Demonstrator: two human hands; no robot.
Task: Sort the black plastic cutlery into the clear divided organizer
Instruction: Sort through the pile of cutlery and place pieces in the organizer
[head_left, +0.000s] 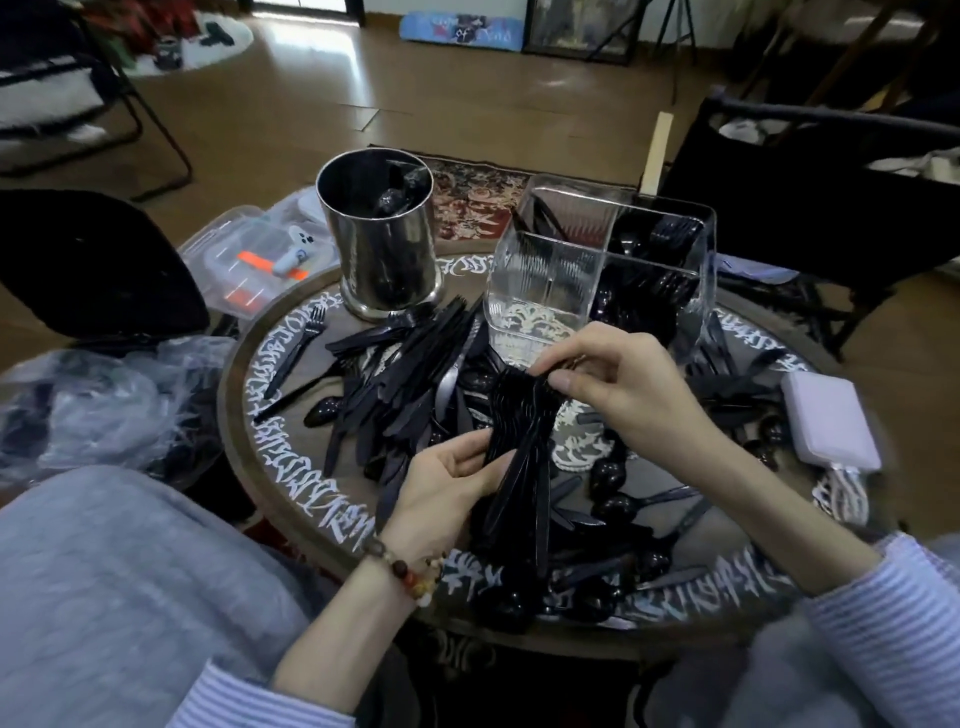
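Note:
Black plastic cutlery lies scattered over a round table (291, 499); a loose pile of knives and forks (405, 374) spreads out left of centre. My left hand (441, 488) grips the handles of a stacked bundle of black cutlery (519, 436). My right hand (618, 384) pinches the top end of the same bundle. Just behind my right hand stands the clear divided organizer (540, 270). Its near left compartment looks empty, while the far and right compartments hold black cutlery.
A shiny metal canister (384, 249) with a few black pieces stands at the table's far left. A white square box (826, 421) lies at the right edge. Clear lidded containers (254, 260), crumpled plastic bags (104, 405) and dark chairs (88, 265) surround the table.

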